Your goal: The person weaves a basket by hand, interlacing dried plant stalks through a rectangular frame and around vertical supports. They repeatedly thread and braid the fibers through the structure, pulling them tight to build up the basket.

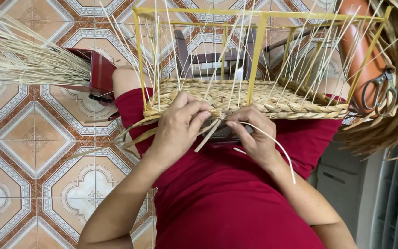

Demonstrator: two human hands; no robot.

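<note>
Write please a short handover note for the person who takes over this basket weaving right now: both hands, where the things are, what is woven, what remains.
Left hand: pinches flat straw strands at the basket's near edge.
Right hand: grips a thin pale reed there.
Half-woven basket rests on the lap in a yellow frame.
Scissors lie to the right; a dry straw bundle to the left.
Done: low braided rows around the frame.
Left: upright reeds above remain unwoven.
</note>
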